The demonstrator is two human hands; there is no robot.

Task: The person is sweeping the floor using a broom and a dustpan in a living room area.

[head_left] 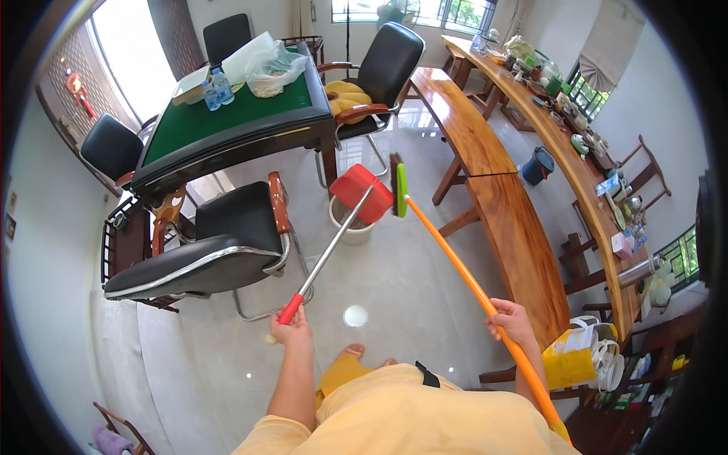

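My left hand (292,326) is closed round the red grip of a long-handled dustpan (356,191). Its red pan is held over a white bin (353,232) on the floor and hides part of the bin's opening. In my right hand (512,321) is the orange pole of a broom (455,262), gripped partway along. The broom's green head (402,186), with dark bristles, is raised right beside the dustpan's right edge. Whether the bristles touch the pan I cannot tell.
A green-topped table (227,125) with bottles and plastic bags stands ahead left, black chairs (235,208) around it. Along the right run a wooden bench (516,243) and a long, cluttered wooden table (561,136). A dark bucket (537,167) and a yellow bag (572,356) are beside them.
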